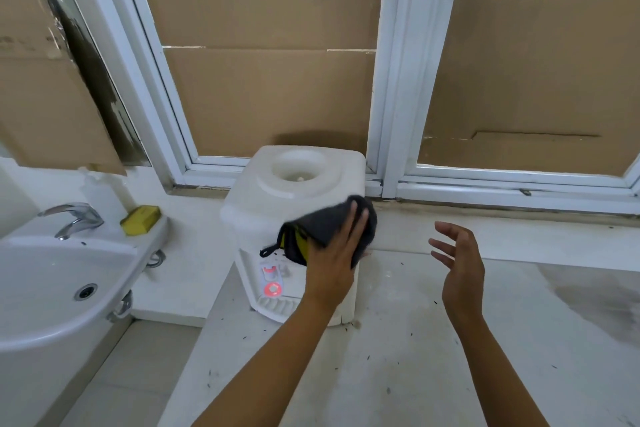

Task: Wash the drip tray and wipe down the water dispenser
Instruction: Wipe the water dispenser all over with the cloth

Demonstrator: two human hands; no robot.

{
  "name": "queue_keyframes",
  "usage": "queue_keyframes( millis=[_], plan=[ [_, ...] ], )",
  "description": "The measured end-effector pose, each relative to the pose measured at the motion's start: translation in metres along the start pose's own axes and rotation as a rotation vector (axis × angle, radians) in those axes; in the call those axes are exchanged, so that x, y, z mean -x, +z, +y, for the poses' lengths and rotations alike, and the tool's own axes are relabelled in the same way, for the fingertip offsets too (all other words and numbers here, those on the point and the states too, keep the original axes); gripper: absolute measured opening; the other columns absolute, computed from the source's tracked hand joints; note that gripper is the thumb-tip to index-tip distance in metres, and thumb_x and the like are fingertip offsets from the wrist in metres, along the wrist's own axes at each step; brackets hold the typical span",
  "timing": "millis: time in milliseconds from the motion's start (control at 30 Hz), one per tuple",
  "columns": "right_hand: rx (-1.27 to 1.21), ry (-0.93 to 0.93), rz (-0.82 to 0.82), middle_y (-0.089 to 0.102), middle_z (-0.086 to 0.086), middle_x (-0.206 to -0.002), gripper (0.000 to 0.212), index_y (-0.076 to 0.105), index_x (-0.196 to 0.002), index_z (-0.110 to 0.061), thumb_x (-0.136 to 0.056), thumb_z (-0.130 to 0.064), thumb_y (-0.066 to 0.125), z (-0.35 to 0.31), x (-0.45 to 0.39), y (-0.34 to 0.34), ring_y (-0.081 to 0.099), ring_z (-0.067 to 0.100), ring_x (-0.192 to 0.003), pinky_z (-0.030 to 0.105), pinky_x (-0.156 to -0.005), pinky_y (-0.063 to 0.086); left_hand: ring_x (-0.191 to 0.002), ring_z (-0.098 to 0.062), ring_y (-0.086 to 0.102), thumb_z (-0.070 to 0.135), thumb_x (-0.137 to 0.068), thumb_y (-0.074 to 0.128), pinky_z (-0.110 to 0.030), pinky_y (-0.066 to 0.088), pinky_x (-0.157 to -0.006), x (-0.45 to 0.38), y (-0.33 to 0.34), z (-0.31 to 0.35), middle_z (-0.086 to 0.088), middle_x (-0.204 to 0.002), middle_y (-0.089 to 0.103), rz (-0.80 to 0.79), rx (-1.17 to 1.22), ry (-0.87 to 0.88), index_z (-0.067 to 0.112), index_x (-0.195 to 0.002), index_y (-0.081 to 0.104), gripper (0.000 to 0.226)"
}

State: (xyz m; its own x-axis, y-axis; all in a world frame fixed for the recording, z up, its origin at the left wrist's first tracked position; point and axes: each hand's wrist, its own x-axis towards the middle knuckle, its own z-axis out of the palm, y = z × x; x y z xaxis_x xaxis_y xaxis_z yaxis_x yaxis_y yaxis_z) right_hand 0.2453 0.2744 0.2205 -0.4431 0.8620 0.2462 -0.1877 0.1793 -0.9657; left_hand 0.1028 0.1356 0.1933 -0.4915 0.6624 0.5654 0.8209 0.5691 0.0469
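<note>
Left hand (334, 253) presses a dark cloth (332, 225) flat-fingered against the water dispenser (294, 180) to wipe; right hand (457, 260) hovers wide, empty.

White plastic countertop water dispenser (277, 198) upright on pale counter below window, bottle well on top open, no bottle mounted. Front recess faces camera-left: taps with red and pale levers, round red-lit spot below. White ribbed drip tray (277, 308) seated at base of recess, partly hidden behind forearm. Dark grey cleaning cloth with yellow-green edging and small black hang loop (322, 232) pressed flat against dispenser's upper front corner (folded, loop dangling left).
</note>
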Motion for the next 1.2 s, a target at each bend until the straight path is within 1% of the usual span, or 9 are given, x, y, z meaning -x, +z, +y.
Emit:
queue_keyframes(
  millis=[100,367,500,633,700,800,967,1033,1200],
  plan=[
    [0.012,0.014,0.003,0.060,0.006,-0.126,0.053,0.056,-0.121,-0.012,-0.091,-0.047,0.028,0.002,0.000,0.002,0.061,0.027,-0.110,0.040,-0.095,0.050,-0.135,-0.022,0.042,0.048,-0.099,0.024,-0.055,0.034,-0.104,-0.038,-0.019,0.000,-0.003,-0.155,0.035,-0.028,-0.050,-0.108,0.018,-0.148,0.035,0.059],
    [0.018,0.018,-0.021,0.062,0.003,-0.123,0.058,0.059,-0.117,-0.015,-0.086,-0.056,0.030,0.004,0.005,0.009,0.063,0.025,-0.107,0.039,-0.092,0.051,-0.148,-0.030,0.014,0.048,-0.101,0.012,-0.058,-0.002,-0.118,-0.082,-0.025,0.016,-0.005,-0.159,0.025,-0.341,-0.150,0.017,0.016,-0.151,0.029,0.061],
    [0.020,0.033,-0.034,0.062,0.001,-0.120,0.044,0.058,-0.108,-0.030,-0.087,-0.056,0.031,0.002,0.005,0.010,0.062,0.022,-0.108,0.039,-0.093,0.049,-0.142,-0.028,0.032,0.044,-0.103,0.018,-0.048,0.010,-0.121,-0.084,-0.034,0.034,-0.010,-0.140,0.053,-0.350,0.020,0.017,0.011,-0.129,0.057,0.057],
    [0.065,0.018,-0.121,0.056,-0.012,-0.124,0.044,0.054,-0.117,-0.035,-0.088,-0.062,0.034,-0.005,-0.003,-0.004,0.052,0.011,-0.118,0.036,-0.103,0.039,-0.102,-0.030,0.061,0.041,-0.103,0.024,-0.040,0.039,-0.102,-0.079,-0.067,0.054,-0.012,-0.091,0.066,-0.418,0.379,-0.178,0.007,-0.101,0.065,0.054],
    [0.154,0.084,-0.232,0.048,-0.008,-0.138,0.067,0.047,-0.134,-0.028,-0.080,-0.067,0.041,-0.009,-0.013,-0.011,0.045,0.014,-0.129,0.033,-0.104,0.032,-0.102,-0.031,0.061,0.047,-0.101,0.029,-0.037,0.045,-0.092,-0.079,-0.082,0.057,-0.016,-0.103,0.067,-0.519,0.716,-0.336,0.005,-0.110,0.065,0.056],
    [0.272,0.124,-0.410,0.044,0.001,-0.144,0.093,0.037,-0.145,-0.024,-0.069,-0.075,0.053,-0.014,-0.022,-0.021,0.043,0.021,-0.131,0.040,-0.108,0.034,-0.118,-0.025,0.053,0.056,-0.099,0.028,-0.034,0.038,-0.104,-0.074,-0.100,0.060,-0.011,-0.128,0.059,-0.658,1.042,-0.373,0.014,-0.131,0.054,0.058],
    [0.160,0.278,-0.498,0.067,-0.006,-0.117,0.109,0.054,-0.123,-0.030,-0.029,-0.078,0.080,-0.034,0.010,-0.025,0.063,0.013,-0.108,0.026,-0.083,0.052,-0.132,-0.026,0.044,0.051,-0.100,0.027,-0.031,0.032,-0.107,-0.066,-0.112,0.059,-0.008,-0.142,0.048,-0.695,1.217,-0.412,0.014,-0.138,0.045,0.055],
    [0.081,0.354,-0.512,0.073,0.001,-0.108,0.106,0.059,-0.117,-0.025,-0.026,-0.071,0.085,-0.038,0.019,-0.017,0.069,0.021,-0.099,0.029,-0.077,0.054,-0.132,-0.025,0.045,0.051,-0.100,0.029,-0.028,0.033,-0.104,-0.065,-0.112,0.051,-0.006,-0.142,0.049,-0.728,1.240,-0.444,0.014,-0.139,0.044,0.055],
    [-0.294,0.626,-0.394,0.074,0.014,-0.101,0.044,0.060,-0.113,-0.015,-0.076,-0.038,0.068,-0.055,0.040,0.025,0.067,0.037,-0.097,0.043,-0.074,0.055,-0.117,-0.021,0.057,0.056,-0.095,0.042,-0.034,0.042,-0.106,-0.062,-0.110,0.015,-0.004,-0.127,0.063,-0.686,1.210,-0.420,0.016,-0.126,0.059,0.054]
  ],
)
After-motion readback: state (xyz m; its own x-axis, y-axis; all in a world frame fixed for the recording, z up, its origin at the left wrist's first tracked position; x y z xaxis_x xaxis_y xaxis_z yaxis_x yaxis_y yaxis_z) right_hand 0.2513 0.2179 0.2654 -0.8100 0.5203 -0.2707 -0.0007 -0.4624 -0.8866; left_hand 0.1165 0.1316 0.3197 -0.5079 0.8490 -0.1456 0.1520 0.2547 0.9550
